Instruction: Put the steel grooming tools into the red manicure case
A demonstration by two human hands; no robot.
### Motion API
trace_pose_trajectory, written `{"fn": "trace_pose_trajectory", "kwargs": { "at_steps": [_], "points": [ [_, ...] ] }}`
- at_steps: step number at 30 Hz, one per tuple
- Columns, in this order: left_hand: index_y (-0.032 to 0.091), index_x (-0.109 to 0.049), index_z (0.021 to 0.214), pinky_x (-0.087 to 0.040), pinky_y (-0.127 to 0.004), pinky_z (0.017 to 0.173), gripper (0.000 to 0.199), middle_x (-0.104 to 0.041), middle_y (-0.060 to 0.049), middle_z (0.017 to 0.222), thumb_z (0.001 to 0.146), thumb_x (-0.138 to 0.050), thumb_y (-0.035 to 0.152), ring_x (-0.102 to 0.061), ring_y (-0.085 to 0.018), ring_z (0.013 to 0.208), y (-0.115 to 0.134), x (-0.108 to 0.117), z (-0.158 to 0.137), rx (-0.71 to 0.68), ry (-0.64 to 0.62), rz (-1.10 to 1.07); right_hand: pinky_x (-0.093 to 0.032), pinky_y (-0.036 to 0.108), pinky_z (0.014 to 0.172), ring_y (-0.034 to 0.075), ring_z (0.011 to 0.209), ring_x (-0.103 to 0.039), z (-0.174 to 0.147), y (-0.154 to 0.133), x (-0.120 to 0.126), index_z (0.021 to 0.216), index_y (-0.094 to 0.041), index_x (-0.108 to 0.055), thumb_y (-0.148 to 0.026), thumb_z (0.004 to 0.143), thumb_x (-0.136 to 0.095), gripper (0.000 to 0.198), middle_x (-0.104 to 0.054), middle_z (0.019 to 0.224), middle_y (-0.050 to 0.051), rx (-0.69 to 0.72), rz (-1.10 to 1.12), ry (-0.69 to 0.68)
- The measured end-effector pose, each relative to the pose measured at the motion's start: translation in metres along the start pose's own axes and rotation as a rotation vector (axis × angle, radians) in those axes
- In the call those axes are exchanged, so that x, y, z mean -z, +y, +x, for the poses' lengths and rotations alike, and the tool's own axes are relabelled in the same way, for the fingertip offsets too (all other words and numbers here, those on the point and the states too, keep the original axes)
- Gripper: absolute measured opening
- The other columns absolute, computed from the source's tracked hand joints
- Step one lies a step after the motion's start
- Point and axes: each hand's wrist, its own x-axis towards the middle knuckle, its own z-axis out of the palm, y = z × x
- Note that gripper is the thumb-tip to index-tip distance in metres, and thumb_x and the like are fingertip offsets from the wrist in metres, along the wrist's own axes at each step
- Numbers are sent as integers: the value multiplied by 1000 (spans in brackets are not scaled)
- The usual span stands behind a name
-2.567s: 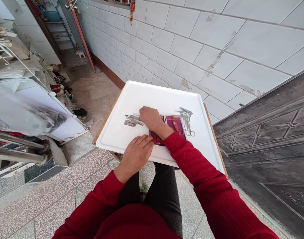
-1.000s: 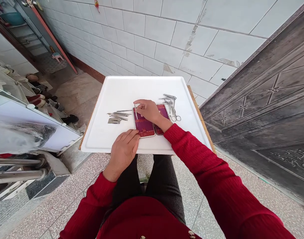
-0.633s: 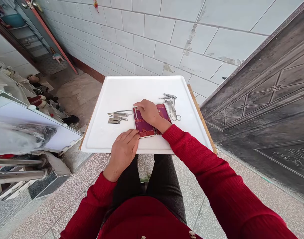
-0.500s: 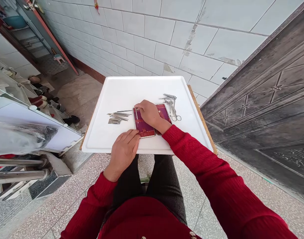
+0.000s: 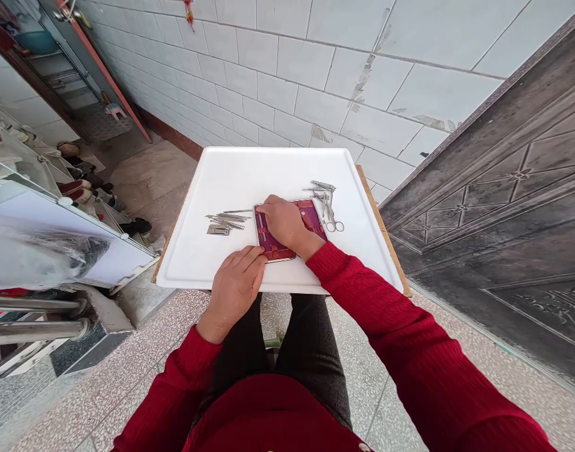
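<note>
A manicure case (image 5: 280, 253) lies opened out flat, with a purple lining and red elastic loops. My left hand (image 5: 238, 279) rests at its near left corner, fingers stretched out over the edge. Over the case's left half, my right hand (image 5: 285, 221) is closed in a pinch on the upper end of a thin metal manicure tool (image 5: 263, 227). That tool lies along the left side of the lining, passing at the loops; its exact kind is hidden. My right hand and wrist cover much of the case's middle.
A white tray (image 5: 184, 257) bears the case. Left of it lie several thin metal tools (image 5: 226, 220) and a nail clipper (image 5: 218, 230). To the right are small scissors (image 5: 333, 224) and more clippers (image 5: 322, 186). A tiled wall (image 5: 278, 88) stands behind, a dark metal door (image 5: 494, 188) right.
My right hand has pushed the thin tool down toward me, and its lower end now shows further along the loops. My left hand stays at the corner. The view has shifted slightly.
</note>
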Motion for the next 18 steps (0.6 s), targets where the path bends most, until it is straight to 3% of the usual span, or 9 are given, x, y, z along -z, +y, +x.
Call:
{"fn": "trace_pose_trajectory", "kwargs": {
  "at_steps": [7,12,18],
  "points": [
    [20,-71,119,-57,-47,106,24,-76,-9,131,106,-51,17,-70,-27,124,2,0,0,-7,16,9,-43,31,74,23,103,-65,-3,-2,5,121,-21,-78,-11,104,-40,43,-71,121,11,20,-58,-17],
    [18,-71,117,-59,-46,102,22,-77,-10,128,105,-52,15,-71,-27,121,3,2,1,-34,32,7,-42,31,74,23,100,-65,-3,-10,18,111,-19,-80,-19,106,-44,36,-74,117,10,-23,12,1],
    [15,-71,118,-59,-46,104,21,-77,-11,129,105,-54,15,-71,-27,122,4,3,0,-31,35,13,-38,31,69,22,93,-66,12,-30,29,97,-20,-80,-19,101,-51,29,-76,111,8,18,-29,-90]
  ]
}}
